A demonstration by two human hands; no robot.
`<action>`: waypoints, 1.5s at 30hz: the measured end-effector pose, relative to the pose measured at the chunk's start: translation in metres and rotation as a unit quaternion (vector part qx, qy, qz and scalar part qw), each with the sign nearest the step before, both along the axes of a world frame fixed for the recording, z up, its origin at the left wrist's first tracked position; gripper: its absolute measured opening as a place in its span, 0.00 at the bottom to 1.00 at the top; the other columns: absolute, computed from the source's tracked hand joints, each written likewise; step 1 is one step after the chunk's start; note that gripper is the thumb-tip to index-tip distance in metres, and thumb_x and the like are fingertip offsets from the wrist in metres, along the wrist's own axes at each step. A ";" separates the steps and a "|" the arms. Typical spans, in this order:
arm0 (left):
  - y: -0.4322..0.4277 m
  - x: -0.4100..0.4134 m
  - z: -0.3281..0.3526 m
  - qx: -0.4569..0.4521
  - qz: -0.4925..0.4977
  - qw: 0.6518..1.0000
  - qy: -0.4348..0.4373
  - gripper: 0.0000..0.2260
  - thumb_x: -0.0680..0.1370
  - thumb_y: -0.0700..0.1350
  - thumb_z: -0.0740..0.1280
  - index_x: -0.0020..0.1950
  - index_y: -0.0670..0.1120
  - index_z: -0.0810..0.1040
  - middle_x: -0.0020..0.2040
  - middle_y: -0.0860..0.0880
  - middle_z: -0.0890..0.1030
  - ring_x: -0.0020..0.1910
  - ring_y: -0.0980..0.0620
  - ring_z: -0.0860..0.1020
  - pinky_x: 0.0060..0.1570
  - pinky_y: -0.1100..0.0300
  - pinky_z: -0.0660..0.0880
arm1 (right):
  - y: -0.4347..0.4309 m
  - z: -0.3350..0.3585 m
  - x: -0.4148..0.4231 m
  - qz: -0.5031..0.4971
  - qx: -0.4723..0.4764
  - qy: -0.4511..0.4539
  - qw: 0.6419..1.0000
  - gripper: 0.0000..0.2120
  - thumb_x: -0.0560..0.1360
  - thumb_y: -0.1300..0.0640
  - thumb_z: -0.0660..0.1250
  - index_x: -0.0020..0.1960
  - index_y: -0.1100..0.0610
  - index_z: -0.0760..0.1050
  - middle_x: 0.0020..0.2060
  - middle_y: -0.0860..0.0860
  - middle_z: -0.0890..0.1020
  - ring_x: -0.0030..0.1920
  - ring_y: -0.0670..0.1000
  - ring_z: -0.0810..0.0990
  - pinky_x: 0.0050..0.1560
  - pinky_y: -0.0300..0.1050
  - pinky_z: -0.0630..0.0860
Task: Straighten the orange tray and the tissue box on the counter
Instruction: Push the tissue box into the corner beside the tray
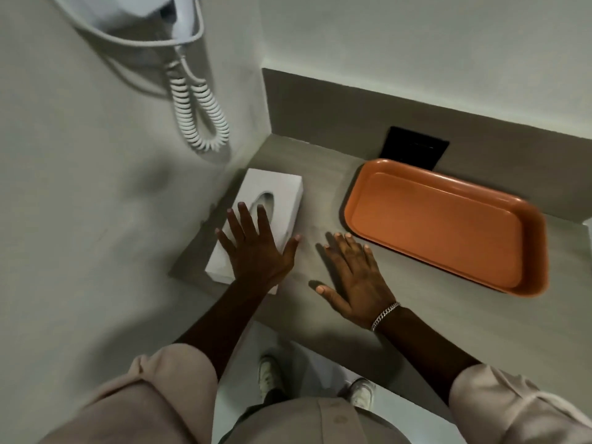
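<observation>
From your head camera, you look steeply down into a corner where a grey tabletop [320, 174] meets two pale walls.

Your left hand [256, 248] lies flat on the white tissue box [278, 193], palm down, fingers spread wide and not curled around anything; the fingertips reach toward the oval opening in the box top, and the thumb pokes out past the box's right edge. The tissue box sits at the left end of the tabletop, close beside the left wall, with its long axis running away from you and tilted slightly to the right.

Your right hand [352, 280] is also open, fingers splayed, palm down over bare tabletop between the tissue box and the orange tray [442, 225]. Whether it presses the surface or hangs just above it is not clear. It grips nothing, and its fingertips sit just short of the tray's near left corner. A silver chain bracelet [384, 315] circles that wrist.

The orange tray lies empty on the right part of the tabletop, skewed so that its left end is near the back wall while its right end swings toward you. Behind its far left corner, a black rectangular plate [413, 149] is set in the backsplash.

On the left wall hangs a white coiled cord [198, 113] from a wall-mounted unit.
</observation>
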State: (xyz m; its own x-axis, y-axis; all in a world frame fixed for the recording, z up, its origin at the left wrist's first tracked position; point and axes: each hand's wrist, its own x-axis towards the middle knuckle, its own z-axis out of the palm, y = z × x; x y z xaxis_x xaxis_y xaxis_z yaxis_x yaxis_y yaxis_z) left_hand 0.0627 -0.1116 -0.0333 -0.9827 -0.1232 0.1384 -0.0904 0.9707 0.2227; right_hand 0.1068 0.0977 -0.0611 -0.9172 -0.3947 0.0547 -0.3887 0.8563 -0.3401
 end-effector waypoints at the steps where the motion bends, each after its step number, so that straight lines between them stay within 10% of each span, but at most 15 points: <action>1: -0.005 -0.002 -0.001 0.002 0.018 1.000 -0.016 0.45 0.72 0.72 0.56 0.79 0.44 0.51 0.80 0.36 0.51 0.79 0.33 0.48 0.73 0.29 0.48 | -0.003 -0.002 -0.007 0.010 0.017 -0.009 1.000 0.38 0.78 0.32 0.47 0.81 0.51 0.49 0.81 0.56 0.50 0.81 0.57 0.46 0.79 0.62 0.47; 26: -0.029 -0.093 0.014 0.079 0.138 0.985 -0.070 0.56 0.58 0.71 0.71 0.77 0.46 0.53 0.76 0.34 0.58 0.75 0.31 0.57 0.72 0.35 0.56 | -0.030 -0.041 -0.052 0.040 0.110 -0.028 0.993 0.39 0.75 0.26 0.44 0.80 0.45 0.48 0.81 0.53 0.51 0.81 0.54 0.47 0.77 0.64 0.41; 40: -0.045 -0.070 0.006 0.031 -0.024 0.999 -0.008 0.41 0.73 0.65 0.63 0.79 0.44 0.55 0.80 0.36 0.51 0.79 0.35 0.49 0.76 0.36 0.47 | -0.033 -0.030 -0.061 0.058 0.116 -0.079 0.988 0.41 0.74 0.25 0.40 0.80 0.44 0.40 0.81 0.51 0.40 0.79 0.53 0.35 0.78 0.64 0.36; 45: -0.061 -0.013 -0.010 -0.019 -0.147 0.985 0.083 0.34 0.77 0.61 0.59 0.76 0.41 0.63 0.77 0.33 0.60 0.77 0.31 0.56 0.72 0.29 0.57 | -0.061 0.009 -0.110 0.111 0.050 -0.001 0.993 0.39 0.77 0.31 0.48 0.81 0.47 0.42 0.81 0.56 0.45 0.80 0.57 0.41 0.78 0.61 0.43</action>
